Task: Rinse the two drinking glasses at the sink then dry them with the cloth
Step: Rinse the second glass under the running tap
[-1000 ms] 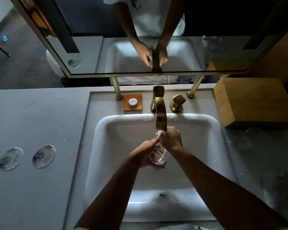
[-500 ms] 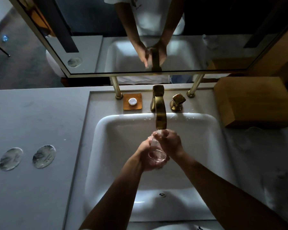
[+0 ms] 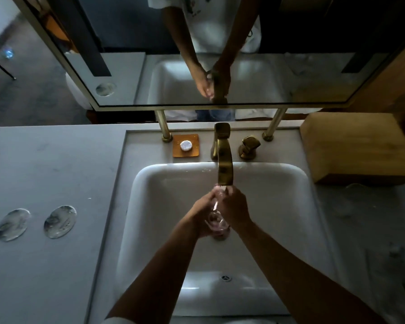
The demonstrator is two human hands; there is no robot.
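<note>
A clear drinking glass (image 3: 216, 221) is held over the white sink (image 3: 150, 206), just below the brass faucet spout (image 3: 225, 169). My left hand (image 3: 200, 215) grips it from the left and my right hand (image 3: 235, 206) wraps it from the right, so only its lower end shows between my palms. Water seems to hit the glass at my fingertips. A second clear glass (image 3: 352, 197) stands faintly visible on the right counter. The pale surface there may be the cloth, but it is too dim to tell.
A brass tap handle (image 3: 249, 147) sits right of the faucet, and an orange soap dish (image 3: 185, 145) left of it. A wooden box (image 3: 355, 146) stands at the back right. Two round clear discs (image 3: 60, 220) lie on the left counter. The mirror (image 3: 197, 66) hangs above.
My hands have turned the glass under the spout and closed more tightly round it, hiding more of it. They stay below the faucet.
</note>
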